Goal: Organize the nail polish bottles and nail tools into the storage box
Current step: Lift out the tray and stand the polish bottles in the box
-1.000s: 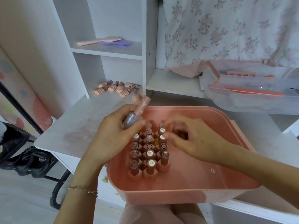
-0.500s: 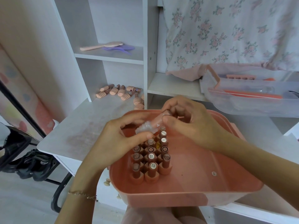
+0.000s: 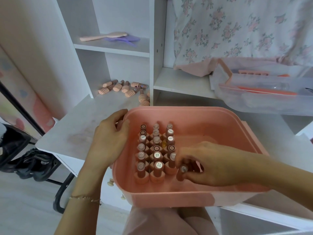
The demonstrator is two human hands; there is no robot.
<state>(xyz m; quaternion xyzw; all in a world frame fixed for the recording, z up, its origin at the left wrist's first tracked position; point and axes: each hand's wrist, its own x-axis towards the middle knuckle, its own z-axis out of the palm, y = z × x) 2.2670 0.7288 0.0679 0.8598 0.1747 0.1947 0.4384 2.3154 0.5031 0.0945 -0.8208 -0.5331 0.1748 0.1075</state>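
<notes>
Pink rounded plastic storage box [image 3: 220,119]: smooth, matt. Clear plastic tray [image 3: 264,106] (slightly cloudy). White laminate table [image 3: 81,126], scuffed. Floral cloth [image 3: 237,28], soft, matt.

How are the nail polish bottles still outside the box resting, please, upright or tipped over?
Tipped over: the loose nail polish bottles lie on their sides on the white desk.

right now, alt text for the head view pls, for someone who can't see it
A person's right hand pinches a nail polish bottle beside three rows of upright bottles in a pink storage box, while the left hand grips the box's left rim. More bottles lie on the white desk behind.
</notes>
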